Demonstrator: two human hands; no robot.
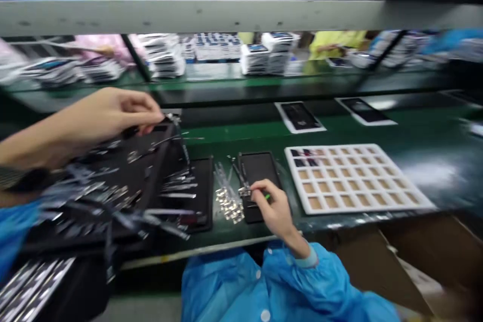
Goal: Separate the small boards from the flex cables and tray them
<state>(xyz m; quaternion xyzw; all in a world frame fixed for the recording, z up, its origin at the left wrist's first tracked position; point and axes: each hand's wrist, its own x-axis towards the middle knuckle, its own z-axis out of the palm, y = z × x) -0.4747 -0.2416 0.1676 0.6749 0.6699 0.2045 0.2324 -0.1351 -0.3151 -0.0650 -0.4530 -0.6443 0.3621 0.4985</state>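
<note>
My left hand (113, 110) pinches the top corner of a dark tray (132, 161) and is blurred by motion. The tray is tilted and hung with many shiny metal strips in clear sleeves. My right hand (273, 206) holds a small silver part (244, 191) and a green-tipped item over a black rectangular pad (260, 171). Beside that pad lies a heap of small silver parts in clear film (228, 201). A second black pad (202, 191) sits partly under the dark tray's strips.
A white tray with tan cells (350, 178) lies on the green bench (241, 133), with dark pieces in its top-left cells. Black panels on white sheets (300, 116) lie behind it. A grey shelf bar (226, 15) crosses above. Across it, co-workers' sleeves show among stacked boxes (217, 46). A cardboard box (400, 261) stands lower right.
</note>
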